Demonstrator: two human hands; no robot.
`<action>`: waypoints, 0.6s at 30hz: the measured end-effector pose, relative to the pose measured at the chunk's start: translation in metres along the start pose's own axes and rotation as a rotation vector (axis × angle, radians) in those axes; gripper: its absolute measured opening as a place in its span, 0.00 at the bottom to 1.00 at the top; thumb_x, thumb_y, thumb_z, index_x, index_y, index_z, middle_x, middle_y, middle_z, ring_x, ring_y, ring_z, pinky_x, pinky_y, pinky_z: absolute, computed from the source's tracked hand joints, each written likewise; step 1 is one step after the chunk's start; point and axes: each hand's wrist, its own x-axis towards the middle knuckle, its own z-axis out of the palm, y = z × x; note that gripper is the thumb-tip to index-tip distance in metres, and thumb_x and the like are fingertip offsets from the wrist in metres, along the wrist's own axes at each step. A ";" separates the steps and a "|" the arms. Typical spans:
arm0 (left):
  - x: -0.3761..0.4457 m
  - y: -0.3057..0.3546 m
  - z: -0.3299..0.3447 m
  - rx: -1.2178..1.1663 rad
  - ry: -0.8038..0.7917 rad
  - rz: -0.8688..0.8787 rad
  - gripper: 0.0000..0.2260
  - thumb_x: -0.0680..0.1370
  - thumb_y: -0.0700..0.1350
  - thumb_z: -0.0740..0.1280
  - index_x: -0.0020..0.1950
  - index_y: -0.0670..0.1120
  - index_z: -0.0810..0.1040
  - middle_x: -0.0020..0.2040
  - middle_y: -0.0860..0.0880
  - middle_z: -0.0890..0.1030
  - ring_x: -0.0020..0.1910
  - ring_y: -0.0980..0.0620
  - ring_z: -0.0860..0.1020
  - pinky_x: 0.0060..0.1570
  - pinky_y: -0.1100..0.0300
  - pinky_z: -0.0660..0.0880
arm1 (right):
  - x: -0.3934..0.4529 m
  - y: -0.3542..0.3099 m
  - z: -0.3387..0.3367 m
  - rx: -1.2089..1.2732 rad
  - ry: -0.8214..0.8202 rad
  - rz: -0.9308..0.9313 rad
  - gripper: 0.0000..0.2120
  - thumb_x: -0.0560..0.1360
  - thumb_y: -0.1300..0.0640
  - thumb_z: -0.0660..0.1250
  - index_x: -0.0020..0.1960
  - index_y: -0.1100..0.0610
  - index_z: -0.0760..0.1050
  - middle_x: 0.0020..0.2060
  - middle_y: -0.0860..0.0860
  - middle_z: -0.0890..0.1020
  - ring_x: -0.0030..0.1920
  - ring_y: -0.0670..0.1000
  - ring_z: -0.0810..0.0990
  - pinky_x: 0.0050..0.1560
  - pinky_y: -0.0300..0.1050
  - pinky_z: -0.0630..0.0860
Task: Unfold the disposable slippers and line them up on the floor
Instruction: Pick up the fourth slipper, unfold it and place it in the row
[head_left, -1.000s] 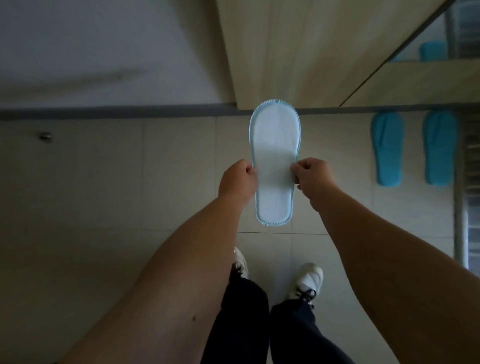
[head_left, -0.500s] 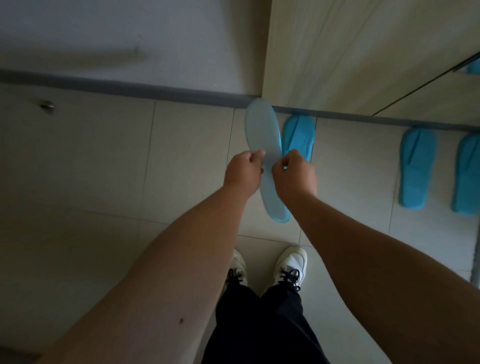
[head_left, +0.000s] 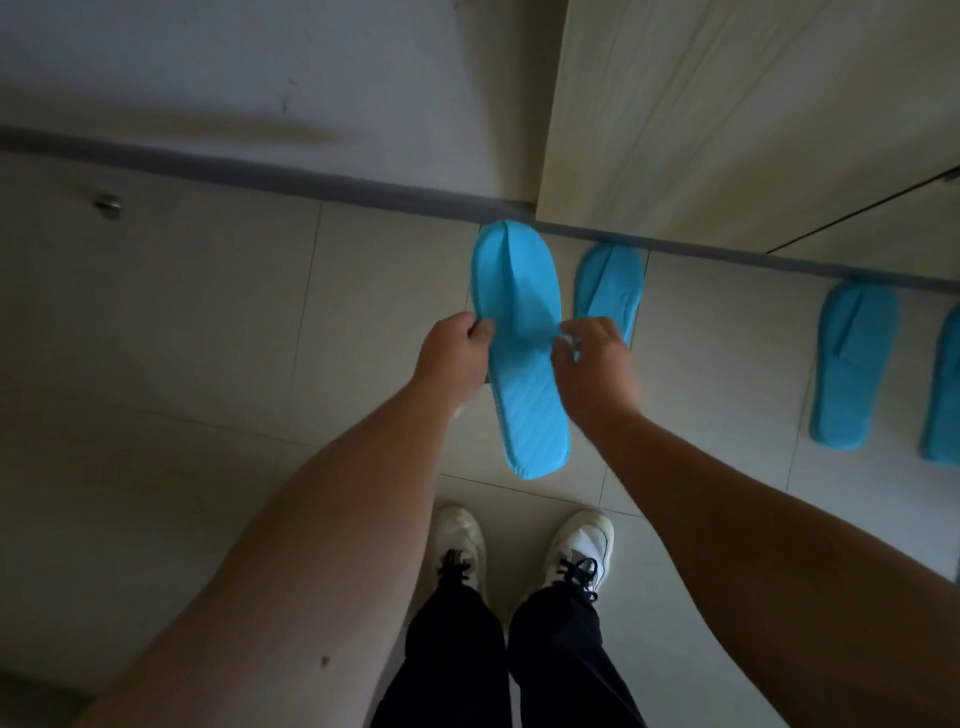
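- Head view: the person stands on a tiled floor (head_left: 208, 338) and holds one blue disposable slipper (head_left: 524, 364) out in front, above the floor, toe end pointing away and heel end toward the white sneakers (head_left: 519, 551).
- The left hand (head_left: 457, 358) is curled shut on the slipper's left edge at about mid-length; its thumb lies over the top face and the other fingers are tucked under, out of sight.
- The right hand (head_left: 592, 364) pinches the right edge at the same level, its fingers (head_left: 569, 332) bent closed where the strap flap meets the sole. The hand is somewhat blurred, so how the fingertips sit is hard to tell.
- The slipper's upper still lies flat against the sole, with a crease running along the toe half.
- A second blue slipper (head_left: 610, 286) lies on the floor just beside and beyond the right hand, toe against the grey baseboard (head_left: 311, 174).
- Two more blue slippers (head_left: 852, 364) lie well to the right, side by side, the farther one cut by the frame edge.
- A wooden cabinet (head_left: 727, 114) stands above them.
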 end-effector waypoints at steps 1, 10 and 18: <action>0.002 -0.004 -0.003 -0.052 -0.017 -0.027 0.13 0.79 0.48 0.60 0.49 0.39 0.78 0.51 0.35 0.81 0.49 0.36 0.81 0.48 0.39 0.80 | 0.008 0.007 0.000 0.012 -0.051 0.119 0.15 0.77 0.54 0.64 0.62 0.58 0.75 0.57 0.56 0.78 0.53 0.58 0.79 0.54 0.51 0.75; 0.062 -0.054 0.002 -0.079 -0.062 -0.059 0.10 0.78 0.51 0.63 0.41 0.51 0.81 0.44 0.42 0.84 0.44 0.44 0.83 0.45 0.45 0.82 | 0.049 0.047 0.055 0.385 -0.273 0.481 0.06 0.75 0.58 0.67 0.44 0.61 0.79 0.32 0.57 0.79 0.33 0.55 0.76 0.42 0.53 0.79; 0.163 -0.092 0.023 0.200 0.093 0.099 0.12 0.76 0.46 0.62 0.36 0.43 0.78 0.30 0.48 0.77 0.29 0.51 0.73 0.32 0.56 0.69 | 0.116 0.081 0.134 0.303 -0.062 0.458 0.06 0.73 0.54 0.68 0.37 0.53 0.78 0.34 0.55 0.82 0.36 0.57 0.80 0.43 0.58 0.80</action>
